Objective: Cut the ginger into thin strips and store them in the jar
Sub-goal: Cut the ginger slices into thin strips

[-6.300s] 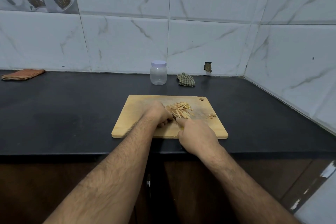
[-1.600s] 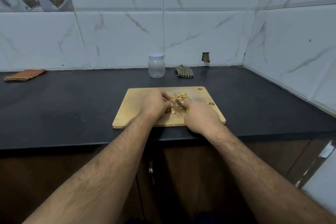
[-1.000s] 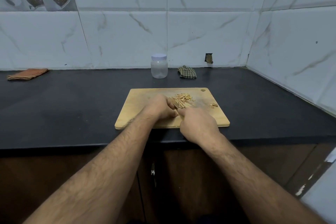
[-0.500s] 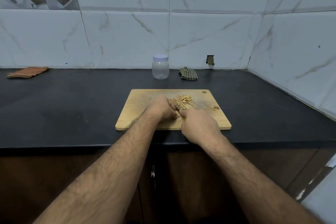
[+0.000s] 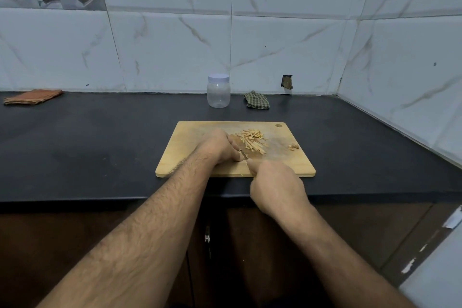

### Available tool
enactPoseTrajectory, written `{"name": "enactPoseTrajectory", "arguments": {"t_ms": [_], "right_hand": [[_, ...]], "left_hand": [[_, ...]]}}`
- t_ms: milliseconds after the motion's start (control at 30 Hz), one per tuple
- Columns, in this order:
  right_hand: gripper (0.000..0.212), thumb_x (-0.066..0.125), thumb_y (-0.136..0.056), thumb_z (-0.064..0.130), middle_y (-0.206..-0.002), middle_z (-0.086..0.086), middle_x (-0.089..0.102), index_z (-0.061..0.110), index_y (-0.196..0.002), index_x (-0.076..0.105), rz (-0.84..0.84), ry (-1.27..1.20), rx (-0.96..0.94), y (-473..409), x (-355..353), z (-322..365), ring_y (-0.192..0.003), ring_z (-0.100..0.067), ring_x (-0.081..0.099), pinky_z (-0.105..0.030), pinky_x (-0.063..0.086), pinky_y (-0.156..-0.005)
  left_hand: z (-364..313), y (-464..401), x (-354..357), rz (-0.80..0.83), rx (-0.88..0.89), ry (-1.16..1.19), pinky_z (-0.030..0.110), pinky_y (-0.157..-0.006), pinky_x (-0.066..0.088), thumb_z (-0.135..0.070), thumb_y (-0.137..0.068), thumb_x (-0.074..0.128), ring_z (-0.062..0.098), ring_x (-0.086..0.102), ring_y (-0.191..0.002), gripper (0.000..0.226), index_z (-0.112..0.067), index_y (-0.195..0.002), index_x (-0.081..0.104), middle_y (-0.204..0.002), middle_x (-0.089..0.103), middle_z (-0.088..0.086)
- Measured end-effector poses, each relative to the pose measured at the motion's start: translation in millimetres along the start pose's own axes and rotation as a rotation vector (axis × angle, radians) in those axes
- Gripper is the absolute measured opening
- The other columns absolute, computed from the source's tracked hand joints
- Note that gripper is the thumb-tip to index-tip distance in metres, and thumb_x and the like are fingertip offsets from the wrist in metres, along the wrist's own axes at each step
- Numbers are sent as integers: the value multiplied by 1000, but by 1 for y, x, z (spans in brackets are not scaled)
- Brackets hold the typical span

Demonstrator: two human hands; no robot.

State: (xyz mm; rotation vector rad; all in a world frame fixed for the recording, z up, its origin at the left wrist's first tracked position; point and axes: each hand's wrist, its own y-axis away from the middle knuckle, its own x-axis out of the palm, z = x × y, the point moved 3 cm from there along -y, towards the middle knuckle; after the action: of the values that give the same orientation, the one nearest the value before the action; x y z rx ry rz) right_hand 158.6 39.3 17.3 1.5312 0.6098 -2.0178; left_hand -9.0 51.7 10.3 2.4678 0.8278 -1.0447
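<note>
A wooden cutting board point(image 5: 190, 142) lies on the black counter in front of me. A pile of thin ginger strips point(image 5: 251, 140) sits on its far middle, and a few small ginger scraps point(image 5: 293, 146) lie to the right. My left hand point(image 5: 220, 147) is curled over a ginger piece that it hides, fingertips down on the board. My right hand point(image 5: 275, 184) grips a knife; only a short bit of blade point(image 5: 243, 155) shows between the hands. The clear plastic jar point(image 5: 218, 91) with a white lid on stands behind the board by the wall.
A green checked cloth point(image 5: 257, 100) lies right of the jar. A folded orange cloth point(image 5: 32, 97) lies at the far left of the counter. Tiled walls close the back and right. The counter's front edge runs just below the board.
My right hand has drawn back a little toward the board's near edge with the knife. The left hand stays curled on the ginger. The pile of strips is unchanged.
</note>
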Motion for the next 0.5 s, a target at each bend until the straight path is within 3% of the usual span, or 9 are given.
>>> {"name": "enactPoseTrajectory", "arguments": {"t_ms": [133,367,500], "right_hand": [[53,49,-96,12,-110,-3,61,37,-142,42,6,15,0,14,4,-4,-96,-22,55,-34,45,-69],[56,50,-93,9,-120,-2,63,38,-140,48,-41,-31,58,-5,-2,-4,-109,-23,59,-35,51,-81],[55,49,-94,12,-126,-1,63,36,-143,48,-85,-85,54,-9,-3,-3,-111,-23,59,-35,53,-87]], "left_hand": [[1,-2,1,6,-2,-1,25,-79,42,-21,-71,87,8,58,-86,21,-24,-89,76,-82,65,-12],[1,0,1,-11,-12,9,26,-82,44,-20,-71,87,11,60,-94,20,-24,-87,74,-91,68,-9],[2,3,1,-4,-19,21,25,-77,42,-19,-72,86,10,59,-88,23,-22,-91,75,-82,65,-11]]}}
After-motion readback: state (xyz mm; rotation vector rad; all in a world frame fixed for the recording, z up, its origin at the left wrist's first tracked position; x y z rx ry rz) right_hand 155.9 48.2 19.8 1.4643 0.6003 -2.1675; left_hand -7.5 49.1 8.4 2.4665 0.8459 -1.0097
